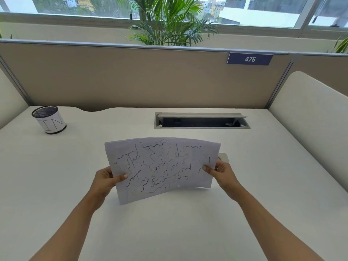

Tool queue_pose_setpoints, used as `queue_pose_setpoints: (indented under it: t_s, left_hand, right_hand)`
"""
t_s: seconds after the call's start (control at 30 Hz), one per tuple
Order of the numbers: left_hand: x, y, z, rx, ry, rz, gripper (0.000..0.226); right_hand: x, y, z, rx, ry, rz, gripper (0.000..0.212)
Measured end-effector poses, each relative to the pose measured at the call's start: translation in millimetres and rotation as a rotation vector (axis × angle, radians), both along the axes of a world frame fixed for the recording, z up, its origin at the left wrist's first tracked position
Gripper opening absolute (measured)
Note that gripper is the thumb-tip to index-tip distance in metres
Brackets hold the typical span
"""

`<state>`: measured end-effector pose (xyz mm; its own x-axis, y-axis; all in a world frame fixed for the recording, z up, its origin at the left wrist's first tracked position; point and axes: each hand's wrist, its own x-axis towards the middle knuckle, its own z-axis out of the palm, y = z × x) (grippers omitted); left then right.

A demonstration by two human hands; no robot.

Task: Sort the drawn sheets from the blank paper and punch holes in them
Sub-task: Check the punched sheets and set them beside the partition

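A stack of white paper sheets [162, 166] is held up above the middle of the white desk [169, 223], bowed slightly. The front sheet is covered in dark squiggly pen lines. My left hand [106, 179] grips the stack's left edge, thumb on the front. My right hand [222, 172] grips the right edge the same way. Sheets behind the front one show only as edges, so I cannot tell which are drawn or blank. A small white object [224, 157] peeks out behind the stack's right edge; what it is I cannot tell.
A black mesh cup [49, 119] labelled "IN" stands at the desk's back left. An open cable hatch [201, 121] is set into the desk at the back. Beige partitions [131, 78] wall the desk at the back and sides.
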<state>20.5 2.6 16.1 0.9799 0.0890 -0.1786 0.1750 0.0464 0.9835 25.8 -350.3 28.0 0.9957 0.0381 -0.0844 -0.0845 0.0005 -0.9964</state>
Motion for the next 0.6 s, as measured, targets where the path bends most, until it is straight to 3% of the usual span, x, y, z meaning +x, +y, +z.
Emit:
queue_pose_setpoints:
  t_s: [0.6]
  left_hand:
    - [4,-9,14,0.020,-0.058,0.024,0.022]
  right_hand:
    - [-1,6,0,0.015,-0.010,-0.057,0.018]
